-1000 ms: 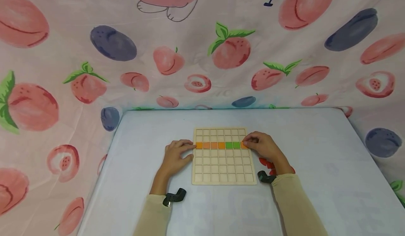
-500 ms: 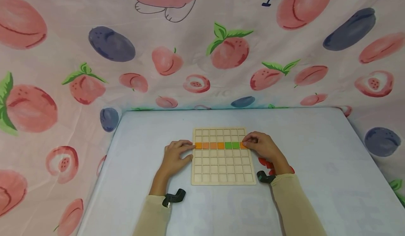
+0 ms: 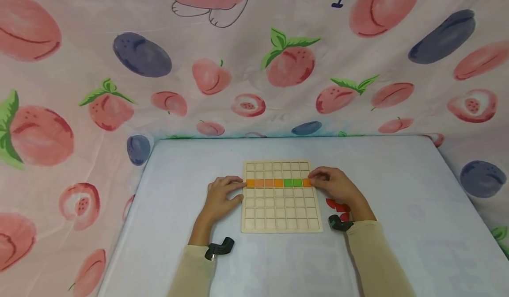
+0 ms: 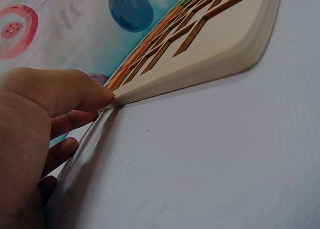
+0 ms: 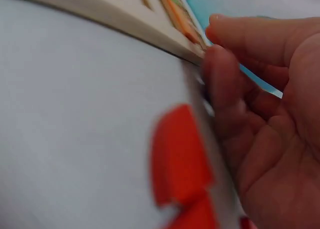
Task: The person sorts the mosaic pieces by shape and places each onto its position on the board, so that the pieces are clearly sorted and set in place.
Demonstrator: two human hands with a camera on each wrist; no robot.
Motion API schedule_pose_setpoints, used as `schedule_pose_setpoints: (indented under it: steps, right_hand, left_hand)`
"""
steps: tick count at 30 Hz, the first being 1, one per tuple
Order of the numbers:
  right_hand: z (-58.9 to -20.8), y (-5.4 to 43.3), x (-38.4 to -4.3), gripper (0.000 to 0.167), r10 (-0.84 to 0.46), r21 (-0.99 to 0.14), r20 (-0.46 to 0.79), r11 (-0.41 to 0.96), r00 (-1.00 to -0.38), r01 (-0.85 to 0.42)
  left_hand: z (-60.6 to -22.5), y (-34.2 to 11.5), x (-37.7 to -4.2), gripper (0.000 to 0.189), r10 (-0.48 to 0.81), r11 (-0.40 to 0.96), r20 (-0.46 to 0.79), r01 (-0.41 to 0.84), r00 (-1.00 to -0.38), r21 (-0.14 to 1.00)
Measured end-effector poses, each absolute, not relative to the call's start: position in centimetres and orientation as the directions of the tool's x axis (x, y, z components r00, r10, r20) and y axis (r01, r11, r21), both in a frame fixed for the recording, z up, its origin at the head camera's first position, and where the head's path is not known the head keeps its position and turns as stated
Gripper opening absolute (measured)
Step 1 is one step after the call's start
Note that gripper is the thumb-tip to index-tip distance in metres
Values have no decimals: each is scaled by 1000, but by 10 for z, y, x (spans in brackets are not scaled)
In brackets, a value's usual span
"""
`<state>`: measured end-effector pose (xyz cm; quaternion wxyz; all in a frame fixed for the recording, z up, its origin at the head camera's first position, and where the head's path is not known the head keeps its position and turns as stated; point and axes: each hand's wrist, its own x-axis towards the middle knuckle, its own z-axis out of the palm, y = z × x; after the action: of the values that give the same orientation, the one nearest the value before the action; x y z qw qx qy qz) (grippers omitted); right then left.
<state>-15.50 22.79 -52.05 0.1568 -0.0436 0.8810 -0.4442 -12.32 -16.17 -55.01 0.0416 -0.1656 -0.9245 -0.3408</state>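
A pale wooden grid board [image 3: 280, 203] lies flat on the white table. One row across it holds square tiles: orange [image 3: 250, 183] at the left end, lighter orange [image 3: 264, 183] beside it, then orange, green [image 3: 292, 183], and one orange tile [image 3: 306, 182] in the rightmost cell. My left hand [image 3: 221, 198] rests against the board's left edge, fingertips by that row. In the left wrist view the thumb [image 4: 82, 91] touches the edge. My right hand [image 3: 336, 185] is at the right edge, its thumb and forefinger tips just outside the last orange tile, nothing held between them.
Several red pieces [image 3: 341, 207] lie on the table right of the board, close below my right hand; the right wrist view shows one red piece [image 5: 182, 156] overlapping another. A fruit-patterned cloth [image 3: 246, 67] rises behind the table's far edge.
My right hand has let go of the orange tile and drawn back slightly right, uncovering that tile and more of the red pieces. The left hand stays in place.
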Motion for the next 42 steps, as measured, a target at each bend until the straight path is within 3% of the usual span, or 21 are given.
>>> schedule_pose_setpoints:
  steps: [6, 16, 23, 30, 42]
  right_hand:
    - [-507, 246, -151, 23, -170, -774, -246, 627, -954, 88]
    - [-490, 278, -143, 18, -108, -619, -221, 783, -969, 53]
    - [-494, 298, -135, 25, -93, -529, -265, 846, -960, 64]
    - [-497, 305, -129, 30, -78, -523, -292, 847, -953, 91]
    - [-498, 295, -132, 19, -157, -582, -219, 813, -963, 0]
  left_hand:
    - [-549, -161, -122, 35, 275, 720, 174, 322, -946, 615]
    - [-551, -163, -122, 34, 273, 726, 168, 318, -947, 610]
    - [-552, -164, -122, 34, 274, 721, 213, 347, -938, 600]
    - [-551, -163, -123, 35, 282, 717, 179, 331, -942, 614]
    - [-550, -160, -123, 35, 273, 725, 180, 325, -945, 608]
